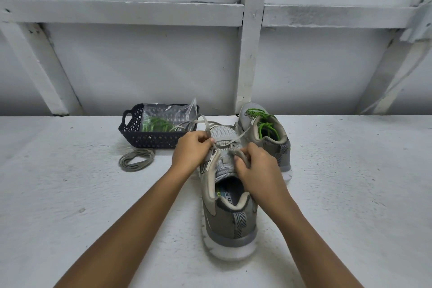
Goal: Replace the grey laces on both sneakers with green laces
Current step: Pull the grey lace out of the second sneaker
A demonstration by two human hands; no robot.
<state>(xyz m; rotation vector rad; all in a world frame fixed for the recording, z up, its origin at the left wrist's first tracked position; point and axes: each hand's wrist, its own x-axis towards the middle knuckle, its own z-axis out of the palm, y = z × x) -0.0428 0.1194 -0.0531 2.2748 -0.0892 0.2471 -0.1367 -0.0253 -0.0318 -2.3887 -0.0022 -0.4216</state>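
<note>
Black plastic lattice basket (140,134) sits at the back of the white tabletop (70,194). In it I see a clear plastic bag (168,111) holding a bundle of green laces (156,124). Just in front of the basket, a loose grey lace (136,159) lies coiled on the tabletop.

The near grey sneaker (229,217) stands in the middle, heel toward me. The far grey sneaker (273,145) stands just behind it to the right, with a green lace (258,113) through its eyelets and trailing into its opening.

The left hand (191,149) has its fingers curled tight, pinching the threaded grey lace (206,125) at the near sneaker's left eyelet row. That lace's free strands run back over the basket's rim. The right hand (257,169) has its fingers curled round the near sneaker's right eyelet flap, gripping it.

Both hands cover the eyelets, so I cannot tell how many the grey lace passes through. The insole print is partly hidden, and both forearms are cut off at the bottom edge.
</note>
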